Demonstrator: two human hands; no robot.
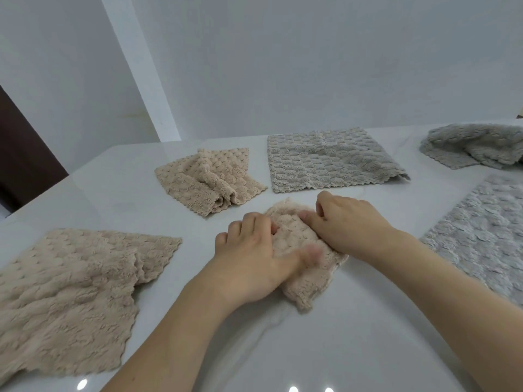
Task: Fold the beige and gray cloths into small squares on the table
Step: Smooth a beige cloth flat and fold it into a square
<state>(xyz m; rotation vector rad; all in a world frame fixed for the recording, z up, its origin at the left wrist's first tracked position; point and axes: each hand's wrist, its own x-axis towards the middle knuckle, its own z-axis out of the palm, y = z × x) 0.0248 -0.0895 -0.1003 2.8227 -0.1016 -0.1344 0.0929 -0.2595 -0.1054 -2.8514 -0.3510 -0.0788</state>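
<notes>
- Glossy white marble worktop lies nearest.
- Left hand and right hand, fingers curled, both grasp the small folded beige fleece cloth between them.

No text, label, brand, number or sign can be read anywhere in the head view.

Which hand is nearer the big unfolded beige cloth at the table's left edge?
Left. The left hand lies just right of the unfolded beige cloth; the right hand lies farther right.
</notes>
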